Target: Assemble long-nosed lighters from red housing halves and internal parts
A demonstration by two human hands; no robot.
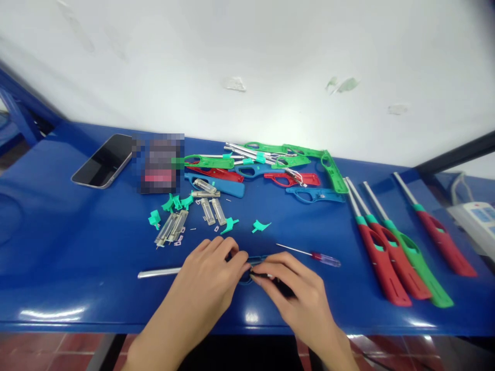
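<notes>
My left hand [211, 273] is closed over a lighter that lies on the table near the front. The lighter's metal tube [158, 272] sticks out to the left from under this hand. Part of its blue shell half [256, 258] shows between my two hands. My right hand [297, 286] pinches a small dark part [263, 275] at the shell, its fingertips almost meeting those of my left hand. What the part is cannot be made out, and my fingers hide most of the shell. Just beyond, a screwdriver [325, 258] with a clear and red handle lies on the table.
Green triggers [231, 225], clear fuel tanks [178, 225] and tiny pieces lie beyond my hands. Loose shell halves [216, 184] and metal tubes pile up near the wall. Several whole lighters [386, 268] rest at right. A phone [104, 161] lies at the back left.
</notes>
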